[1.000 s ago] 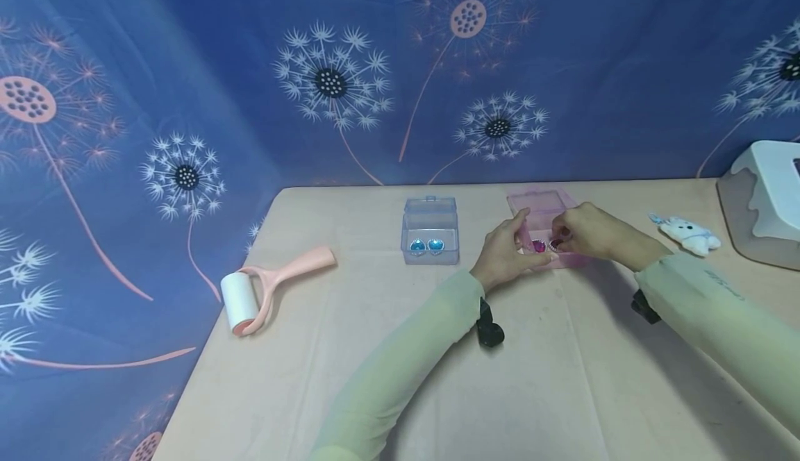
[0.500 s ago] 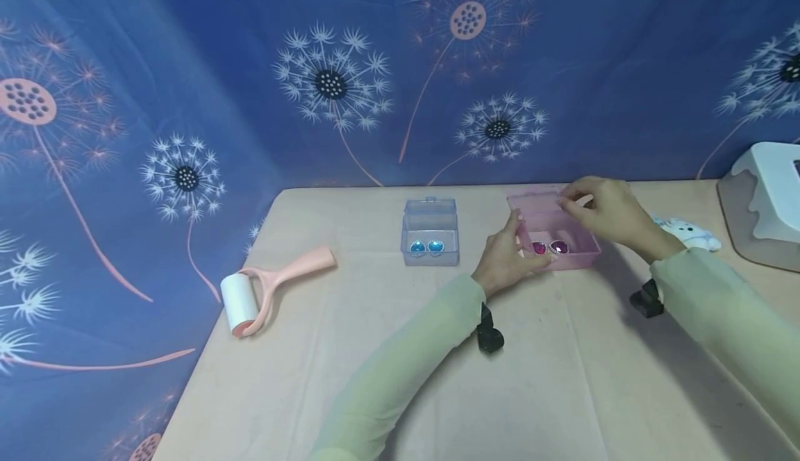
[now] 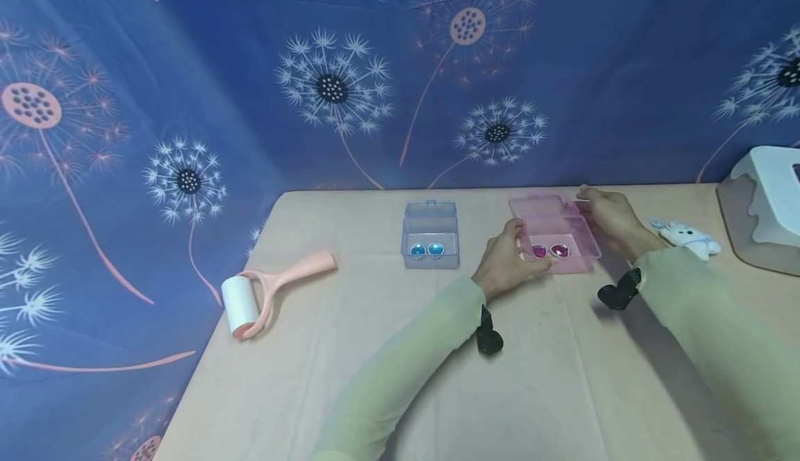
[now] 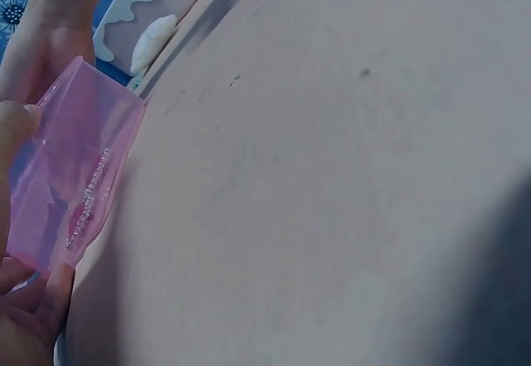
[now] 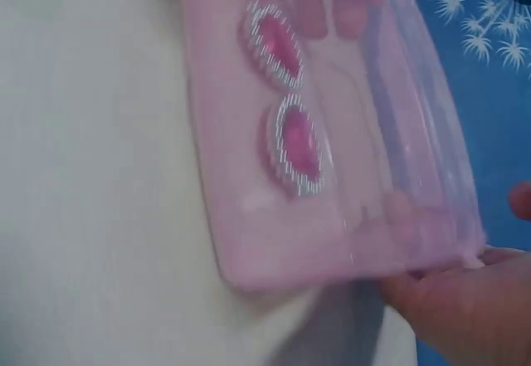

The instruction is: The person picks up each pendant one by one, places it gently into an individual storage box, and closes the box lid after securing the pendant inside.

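A pink see-through plastic box (image 3: 579, 264) stands with its lid (image 3: 539, 205) raised at the back of the table. Inside lie two oval magenta gems (image 3: 559, 250) rimmed with small clear stones. My left hand (image 3: 503, 260) grips the box's left side, thumb in front and fingers behind. My right hand (image 3: 614, 216) is at the box's back right corner by the lid's hinge. In the right wrist view its thumb (image 5: 465, 308) touches that corner, and a fingertip (image 5: 521, 200) stands apart from the box.
Left of the pink box stands a blue see-through box (image 3: 430, 262) with its lid up and two blue gems (image 3: 435, 248) inside. A lint roller (image 3: 269, 287) lies far left. A white plush toy (image 3: 690, 237) and a white-and-grey container (image 3: 765, 197) are at right.
My right hand has left the gem inside the pink box, risen toward the lid, then moved to the box's back right corner. The left hand has kept its grip on the box.
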`<state>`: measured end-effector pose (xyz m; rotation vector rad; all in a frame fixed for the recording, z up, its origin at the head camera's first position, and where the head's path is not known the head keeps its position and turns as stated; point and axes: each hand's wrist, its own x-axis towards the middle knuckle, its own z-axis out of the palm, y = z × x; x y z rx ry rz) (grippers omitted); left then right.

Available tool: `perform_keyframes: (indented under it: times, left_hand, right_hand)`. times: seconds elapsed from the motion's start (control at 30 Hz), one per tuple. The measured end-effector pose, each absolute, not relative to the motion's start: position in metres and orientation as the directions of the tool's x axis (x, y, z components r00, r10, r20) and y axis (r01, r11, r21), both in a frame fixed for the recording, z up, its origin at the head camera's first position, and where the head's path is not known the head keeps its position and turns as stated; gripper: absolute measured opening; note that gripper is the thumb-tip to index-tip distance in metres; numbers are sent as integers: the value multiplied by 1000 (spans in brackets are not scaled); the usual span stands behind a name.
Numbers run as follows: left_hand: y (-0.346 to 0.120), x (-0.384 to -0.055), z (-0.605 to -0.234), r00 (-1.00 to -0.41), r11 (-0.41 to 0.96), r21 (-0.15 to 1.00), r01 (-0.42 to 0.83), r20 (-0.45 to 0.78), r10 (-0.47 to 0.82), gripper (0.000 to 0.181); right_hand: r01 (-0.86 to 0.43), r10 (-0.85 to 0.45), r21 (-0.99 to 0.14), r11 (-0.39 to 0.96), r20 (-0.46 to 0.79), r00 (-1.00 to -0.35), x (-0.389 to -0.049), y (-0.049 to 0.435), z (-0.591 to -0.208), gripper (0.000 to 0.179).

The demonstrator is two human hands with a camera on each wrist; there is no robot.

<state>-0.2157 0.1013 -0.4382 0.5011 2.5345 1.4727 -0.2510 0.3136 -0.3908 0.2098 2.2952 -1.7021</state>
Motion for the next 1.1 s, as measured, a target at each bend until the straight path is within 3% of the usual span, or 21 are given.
perform_keyframes:
  times: [0.17, 0.33, 0.63, 0.97, 1.1]
  left_hand:
    - [102, -216, -438, -928, 484, 846, 226, 35, 371, 82]
    - [103, -215, -438, -928, 507, 828, 239, 42, 370, 83]
    - [104, -216, -437, -926, 525, 806, 275, 75, 370, 82]
    - [105, -217, -437, -924, 551, 784, 285, 71, 376, 82]
    - [105, -221, -434, -915, 588, 752, 298, 51, 399, 82]
  right_hand:
    - [304, -10, -952, 44, -305, -952, -253, 309, -393, 78]
    - [261, 8, -956, -137, -265, -964, -247, 311, -385, 53]
    - [190, 17, -977, -97, -192, -981, -231, 309, -372, 48]
    - [-73, 32, -994, -87, 71, -997, -208, 308, -383, 22]
    - [-137, 24, -990, 15, 137, -990, -200, 307, -388, 20]
